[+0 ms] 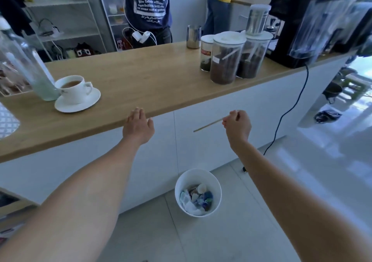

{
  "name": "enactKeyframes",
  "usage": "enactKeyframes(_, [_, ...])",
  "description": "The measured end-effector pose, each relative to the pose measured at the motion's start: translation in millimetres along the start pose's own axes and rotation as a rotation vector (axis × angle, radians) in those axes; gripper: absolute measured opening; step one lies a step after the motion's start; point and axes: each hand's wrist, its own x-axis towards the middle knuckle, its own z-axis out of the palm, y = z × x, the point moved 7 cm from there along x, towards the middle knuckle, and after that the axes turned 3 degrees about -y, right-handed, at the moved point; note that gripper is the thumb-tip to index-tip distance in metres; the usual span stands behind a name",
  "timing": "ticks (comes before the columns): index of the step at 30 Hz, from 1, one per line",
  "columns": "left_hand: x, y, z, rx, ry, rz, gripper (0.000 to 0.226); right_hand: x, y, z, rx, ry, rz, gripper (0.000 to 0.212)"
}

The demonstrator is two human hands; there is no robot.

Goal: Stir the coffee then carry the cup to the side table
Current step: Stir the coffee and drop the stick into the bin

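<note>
A white cup (72, 89) of brown coffee stands on a white saucer (77, 103) at the left of the wooden counter (141, 76). My left hand (137, 126) rests flat on the counter's front edge, fingers apart, holding nothing. My right hand (237, 125) hangs in front of the white cabinet, below the counter edge, pinching a thin wooden stir stick (208, 124) that points left and slightly down. Both hands are well to the right of the cup.
A clear bottle (30, 66) stands touching the saucer's left side. Several lidded jars (227, 58) and a black coffee machine (302, 26) with a hanging cable occupy the counter's right. A white waste bin (198, 192) sits on the floor below. Two people stand behind the counter.
</note>
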Motion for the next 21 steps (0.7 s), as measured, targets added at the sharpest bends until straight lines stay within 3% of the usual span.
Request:
enactKeyframes(10, [-1.0, -16.8, 13.4, 0.008, -0.009, 0.014, 0.061, -33.0, 60.6, 40.7, -0.372, -0.268, -0.145, 0.025])
enactKeyframes(16, [-2.1, -19.1, 17.7, 0.009, 0.028, 0.014, 0.061, -52.9, 109.7, 66.7, -0.502, -0.488, -0.017, 0.042])
enactKeyframes(21, [-1.2, -19.0, 19.5, 0.023, 0.053, 0.008, 0.061, -66.1, 142.9, 64.1, -0.420, -0.526, 0.165, 0.048])
